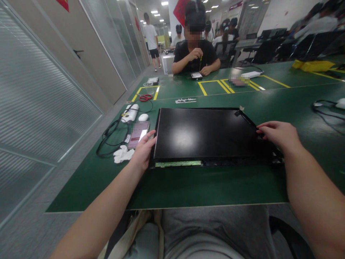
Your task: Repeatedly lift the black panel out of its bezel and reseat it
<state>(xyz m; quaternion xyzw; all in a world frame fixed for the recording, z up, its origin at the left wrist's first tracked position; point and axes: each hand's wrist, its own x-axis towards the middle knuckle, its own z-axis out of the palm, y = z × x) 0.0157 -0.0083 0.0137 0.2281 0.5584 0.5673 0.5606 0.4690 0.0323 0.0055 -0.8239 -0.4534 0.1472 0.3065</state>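
A black LCD screen panel (199, 135) lies face up before me on the green table, a green circuit strip (178, 164) showing along its near edge. My left hand (145, 149) grips the panel's left side, thumb on top by the edge and the other fingers partly hidden. At the right side, my right hand (277, 133) has thumb and fingers pinched on the dark edge of the panel's frame. That frame runs at a slant from the far right corner, where a small bit of pale tape (241, 108) sticks up. Exactly what the right fingertips pinch is hard to see.
Left of the panel are a phone (139, 135), crumpled tissue (124, 154), a white mouse-like object (143, 117), a black cable (104, 142) and red-handled scissors (145, 97). Small white strips (185, 101) lie beyond. Across the table, a person (195, 54) works on a small device.
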